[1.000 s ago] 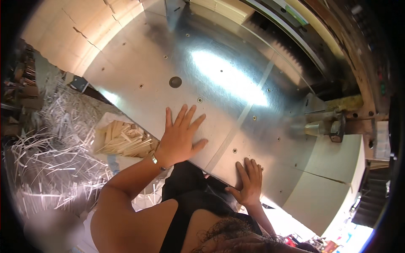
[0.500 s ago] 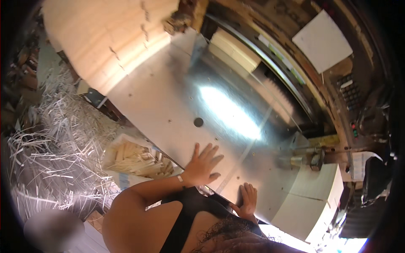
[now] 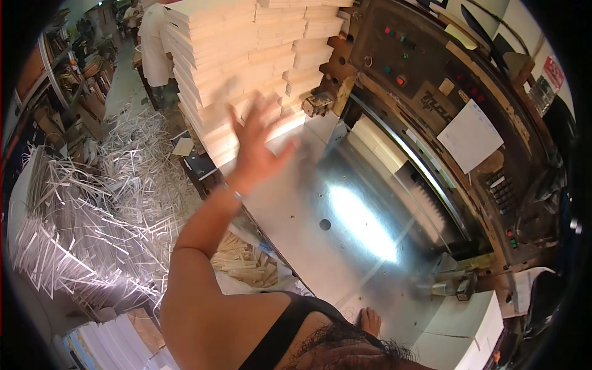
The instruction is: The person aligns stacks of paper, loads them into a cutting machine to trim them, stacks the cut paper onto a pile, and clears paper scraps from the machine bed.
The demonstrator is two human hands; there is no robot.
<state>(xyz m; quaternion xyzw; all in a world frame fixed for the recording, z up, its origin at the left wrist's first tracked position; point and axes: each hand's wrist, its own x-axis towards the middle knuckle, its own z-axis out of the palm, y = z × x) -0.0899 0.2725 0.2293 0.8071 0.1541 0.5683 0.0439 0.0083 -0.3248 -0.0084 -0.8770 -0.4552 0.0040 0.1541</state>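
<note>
My left hand is lifted over the left edge of the metal table, slightly blurred, with its fingers spread and nothing in it. In the picture it overlaps the lower part of a tall stack of cream paper blocks; I cannot tell whether it touches them. At the near edge of the metal table my right hand lies flat, its fingers stretched out and partly hidden by my body. White paper blocks sit to the right of that hand. More cream paper shows under the machine's crossbar.
A machine panel with coloured buttons, a keypad and a white sheet rises behind the table. Paper strips cover the floor at left. A bag of offcuts stands beside the table. Another person stands at the far left.
My left hand has risen from the table and reached forward and left toward the paper stack. The view has tilted up, bringing more of the stack into sight. My right hand stays near the table's edge.
</note>
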